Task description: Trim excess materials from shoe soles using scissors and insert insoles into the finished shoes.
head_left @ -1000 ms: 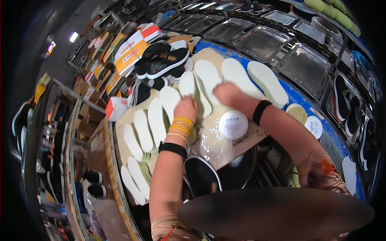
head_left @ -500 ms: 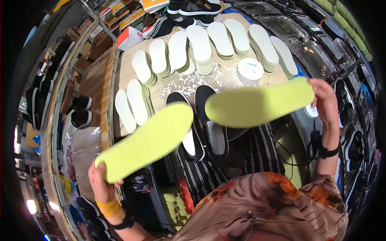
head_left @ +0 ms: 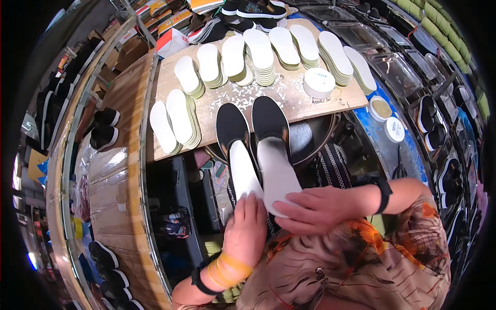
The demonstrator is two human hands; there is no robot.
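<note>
Two black slip-on shoes, the left shoe (head_left: 232,124) and the right shoe (head_left: 269,119), sit side by side with their toes on the board's near edge. A white left insole (head_left: 243,168) has its front end inside the left shoe. Its heel end is under the fingertips of my left hand (head_left: 245,227). The right insole (head_left: 279,178), white and partly shaded, goes front end first into the right shoe, its heel sticking out toward me. My right hand (head_left: 315,209) closes on that heel end, the thumb side hidden beneath.
Stacks of white-topped insoles (head_left: 259,49) line the wooden board (head_left: 206,116), with white scraps strewn before them. A round white tub (head_left: 319,82) stands at the board's right. Two more round containers (head_left: 394,129) lie on the blue surface. Shoes (head_left: 105,129) rest on the left shelf.
Both hands have come together from far apart. The insoles, green side showing before, now show white, and their front ends have gone into the shoes.
</note>
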